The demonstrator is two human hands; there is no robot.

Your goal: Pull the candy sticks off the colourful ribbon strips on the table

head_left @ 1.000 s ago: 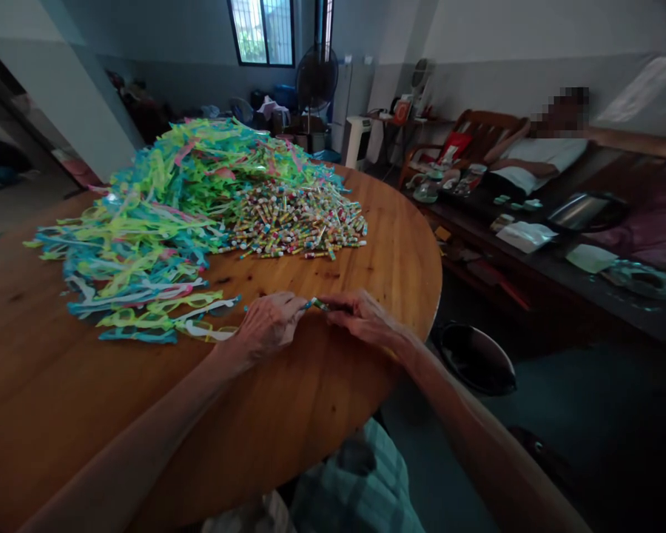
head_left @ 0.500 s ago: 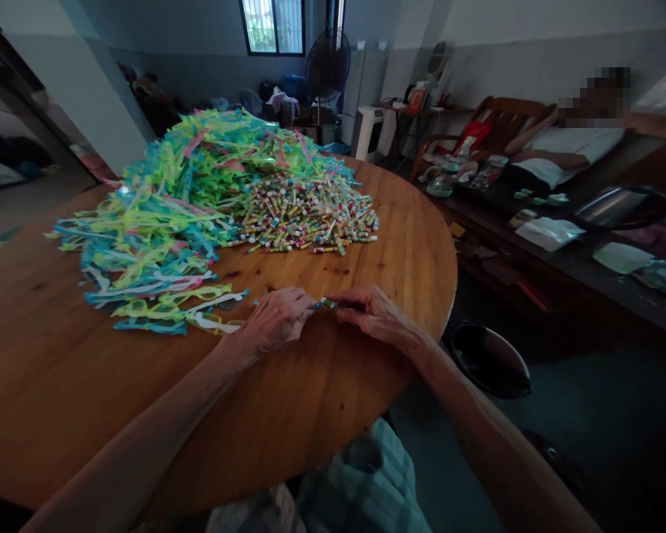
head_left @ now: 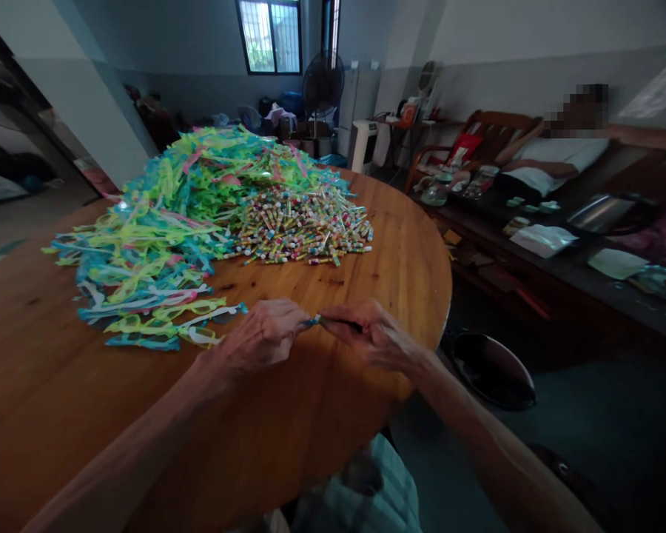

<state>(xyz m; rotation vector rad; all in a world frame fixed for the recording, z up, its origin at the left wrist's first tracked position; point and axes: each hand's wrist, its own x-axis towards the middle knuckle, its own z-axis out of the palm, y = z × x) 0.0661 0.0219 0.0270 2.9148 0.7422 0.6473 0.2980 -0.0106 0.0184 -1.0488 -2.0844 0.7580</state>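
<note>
In front of me over the table, my left hand [head_left: 269, 331] is closed in a pinch. Facing it, my right hand [head_left: 369, 331] pinches too, its fingertips almost meeting the left ones. Between them shows a small blue-and-white tube [head_left: 314, 320], mostly hidden by fingers; I cannot tell whether it is one piece or two joined. Left of and beyond my left hand, several plastic glasses frames [head_left: 160, 323] in yellow, blue and white lie loose. Beyond my hands is a pile of short patterned tubes [head_left: 305, 226] with pale ends.
A tall heap of yellow, blue and pink plastic glasses [head_left: 222, 166] covers the far side of the round wooden table [head_left: 405, 229]. A dark bin [head_left: 491, 370] stands right of the table. Further right, a person [head_left: 569, 159] sits behind a low dark table [head_left: 493, 259] bearing a kettle [head_left: 602, 213].
My fingertips have come closer together, hiding more of the small tube. The view has tilted slightly up, so the table and piles sit lower in the picture. Both piles look the same.
</note>
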